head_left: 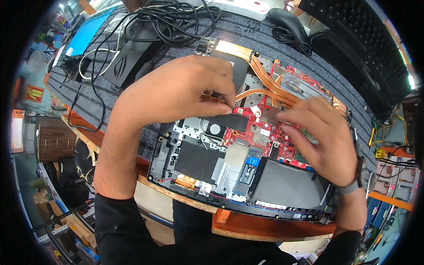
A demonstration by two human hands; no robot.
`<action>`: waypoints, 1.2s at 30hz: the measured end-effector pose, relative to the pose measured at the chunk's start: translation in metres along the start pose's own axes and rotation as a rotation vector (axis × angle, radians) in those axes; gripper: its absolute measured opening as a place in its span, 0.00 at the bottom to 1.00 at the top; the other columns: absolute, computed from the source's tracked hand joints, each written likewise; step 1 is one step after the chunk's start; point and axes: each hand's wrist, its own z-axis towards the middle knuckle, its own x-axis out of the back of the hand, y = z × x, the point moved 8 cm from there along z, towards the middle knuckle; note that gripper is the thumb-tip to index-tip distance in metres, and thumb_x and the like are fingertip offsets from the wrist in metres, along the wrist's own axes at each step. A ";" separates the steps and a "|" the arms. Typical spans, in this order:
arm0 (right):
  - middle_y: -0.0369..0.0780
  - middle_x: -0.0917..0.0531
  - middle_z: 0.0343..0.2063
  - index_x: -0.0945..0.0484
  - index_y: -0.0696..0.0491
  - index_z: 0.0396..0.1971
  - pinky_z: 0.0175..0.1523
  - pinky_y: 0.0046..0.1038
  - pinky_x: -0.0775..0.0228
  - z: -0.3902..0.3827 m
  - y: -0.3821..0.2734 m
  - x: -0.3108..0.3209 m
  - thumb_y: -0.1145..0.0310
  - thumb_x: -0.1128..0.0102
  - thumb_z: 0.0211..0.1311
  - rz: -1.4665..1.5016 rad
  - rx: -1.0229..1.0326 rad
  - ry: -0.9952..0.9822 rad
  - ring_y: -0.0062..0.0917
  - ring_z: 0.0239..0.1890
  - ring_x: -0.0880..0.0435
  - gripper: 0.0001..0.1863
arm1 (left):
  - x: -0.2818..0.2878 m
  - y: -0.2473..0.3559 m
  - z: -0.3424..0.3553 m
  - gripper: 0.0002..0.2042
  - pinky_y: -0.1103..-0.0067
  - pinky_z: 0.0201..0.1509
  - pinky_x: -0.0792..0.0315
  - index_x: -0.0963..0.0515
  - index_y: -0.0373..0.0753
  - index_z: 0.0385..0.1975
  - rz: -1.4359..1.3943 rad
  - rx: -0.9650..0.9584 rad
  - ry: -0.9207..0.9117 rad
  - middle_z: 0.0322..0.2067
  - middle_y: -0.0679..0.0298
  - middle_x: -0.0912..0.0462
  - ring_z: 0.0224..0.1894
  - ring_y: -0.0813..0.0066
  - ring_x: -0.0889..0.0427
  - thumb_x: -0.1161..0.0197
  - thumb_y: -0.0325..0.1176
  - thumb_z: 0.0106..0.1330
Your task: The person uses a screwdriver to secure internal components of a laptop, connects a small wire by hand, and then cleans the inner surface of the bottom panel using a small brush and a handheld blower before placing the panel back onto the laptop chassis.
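Note:
An opened laptop (pixel 291 181) lies before me with its inside showing: a red circuit board (pixel 254 132), copper heat pipes (pixel 265 84) and a dark flat battery (pixel 287 183). My left hand (pixel 190 88) reaches over its far left part, fingertips pinched together at the edge of the red board; what is between them, if anything, is hidden. Over the right side of the board hovers my right hand (pixel 324 137), slightly blurred, thumb and forefinger apart with nothing seen between them. A blue-labelled storage stick (pixel 250 170) sits left of the battery.
Behind the laptop lie coiled black cables (pixel 176 24) and a black power adapter (pixel 128 64). A black mouse (pixel 287 24) and a keyboard (pixel 366 44) stand at the far right. A grey ribbed mat (pixel 243 33) covers the table, whose wooden edge (pixel 185 201) runs near me.

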 end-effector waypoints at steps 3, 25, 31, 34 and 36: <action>0.42 0.21 0.34 0.18 0.56 0.39 0.43 0.36 0.28 0.022 -0.006 -0.018 0.74 0.33 0.55 -0.022 0.062 -0.027 0.38 0.38 0.20 0.10 | -0.003 -0.002 0.000 0.06 0.75 0.34 0.27 0.17 0.35 0.32 0.028 0.002 -0.005 0.29 0.63 0.24 0.31 0.69 0.22 0.28 0.27 0.57; 0.43 0.22 0.31 0.22 0.57 0.34 0.39 0.37 0.28 0.042 -0.001 -0.033 0.74 0.33 0.57 0.106 0.086 -0.051 0.40 0.35 0.21 0.07 | -0.015 -0.001 0.004 0.09 0.71 0.43 0.30 0.20 0.36 0.33 0.059 -0.068 0.218 0.34 0.62 0.24 0.39 0.63 0.21 0.28 0.31 0.57; 0.42 0.22 0.27 0.20 0.57 0.34 0.34 0.32 0.30 0.036 0.012 -0.036 0.75 0.32 0.57 0.248 -0.014 -0.027 0.33 0.28 0.22 0.07 | -0.017 -0.003 0.007 0.08 0.72 0.39 0.30 0.20 0.35 0.32 0.029 -0.066 0.246 0.32 0.63 0.25 0.36 0.64 0.21 0.30 0.28 0.55; 0.41 0.23 0.26 0.19 0.58 0.34 0.33 0.30 0.31 0.034 0.013 -0.036 0.74 0.32 0.58 0.288 -0.073 -0.062 0.31 0.27 0.23 0.07 | -0.017 0.000 0.008 0.07 0.72 0.36 0.29 0.20 0.35 0.30 0.055 -0.078 0.257 0.30 0.63 0.25 0.34 0.64 0.21 0.30 0.26 0.53; 0.41 0.24 0.25 0.19 0.58 0.34 0.32 0.30 0.32 0.035 0.015 -0.035 0.74 0.32 0.58 0.296 -0.105 -0.080 0.30 0.27 0.23 0.06 | -0.017 0.001 0.008 0.07 0.72 0.35 0.29 0.19 0.34 0.29 0.069 -0.091 0.267 0.30 0.63 0.25 0.34 0.64 0.21 0.30 0.25 0.51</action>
